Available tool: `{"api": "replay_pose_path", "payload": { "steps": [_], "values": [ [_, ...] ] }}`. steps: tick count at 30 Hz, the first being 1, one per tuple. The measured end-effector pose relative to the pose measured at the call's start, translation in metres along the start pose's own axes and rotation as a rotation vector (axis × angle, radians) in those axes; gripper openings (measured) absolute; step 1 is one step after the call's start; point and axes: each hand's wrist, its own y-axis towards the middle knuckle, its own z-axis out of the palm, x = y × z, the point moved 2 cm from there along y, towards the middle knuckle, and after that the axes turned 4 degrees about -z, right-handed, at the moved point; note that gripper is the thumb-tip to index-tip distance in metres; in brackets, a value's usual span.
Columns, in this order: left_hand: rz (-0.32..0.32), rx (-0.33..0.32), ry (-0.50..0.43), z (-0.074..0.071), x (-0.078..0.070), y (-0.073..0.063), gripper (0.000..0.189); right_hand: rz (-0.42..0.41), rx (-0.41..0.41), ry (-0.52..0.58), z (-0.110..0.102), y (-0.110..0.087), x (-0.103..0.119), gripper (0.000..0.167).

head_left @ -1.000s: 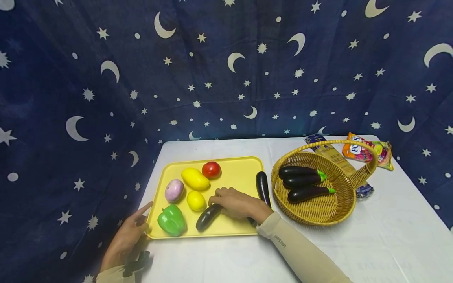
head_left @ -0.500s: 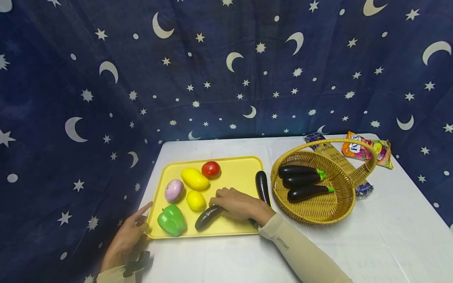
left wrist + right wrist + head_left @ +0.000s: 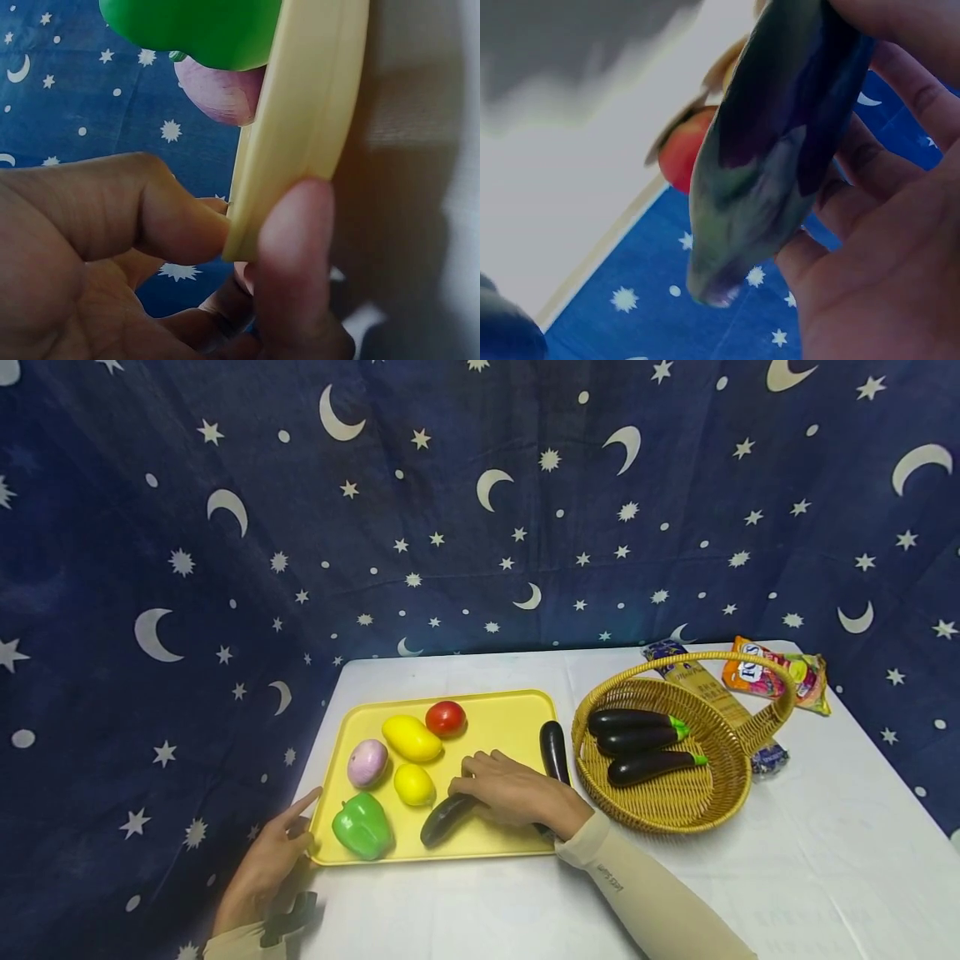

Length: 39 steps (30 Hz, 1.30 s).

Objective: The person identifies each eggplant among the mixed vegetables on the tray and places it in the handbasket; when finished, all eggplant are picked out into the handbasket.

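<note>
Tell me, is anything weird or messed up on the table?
Nothing looks spilled or broken. Only one eggplant stands out: it overlaps the right rim of the yellow tray, maybe propped on it instead of lying flat.

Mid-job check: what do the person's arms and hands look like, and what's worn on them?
The right beige fabric sleeve is long, with small dark lettering just above its cuff. The left beige fabric sleeve matches in colour; a dark band-like piece sits at that wrist. The left hand and right hand are bare: no gloves or rings show.
</note>
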Motion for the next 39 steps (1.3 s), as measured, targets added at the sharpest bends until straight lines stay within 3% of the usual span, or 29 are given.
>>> {"api": "replay_pose_path", "payload": {
  "steps": [10, 18, 29, 39],
  "values": [
    [-0.028, 0.009, -0.061, 0.002, 0.002, 0.001, 0.086, -0.029, -0.001, -0.136, -0.021, -0.011, 0.001, 0.033],
    [-0.033, 0.034, -0.062, 0.001, 0.001, 0.000, 0.085, -0.048, -0.066, -0.230, -0.039, -0.030, -0.001, 0.030],
    [-0.028, 0.021, 0.009, -0.003, -0.001, 0.004, 0.084, -0.102, -0.135, -0.383, -0.071, -0.064, -0.001, 0.028],
    [-0.041, 0.015, 0.019, -0.003, 0.001, 0.003, 0.084, -0.076, -0.102, -0.383, -0.079, -0.092, -0.005, 0.025]
  ]
}}
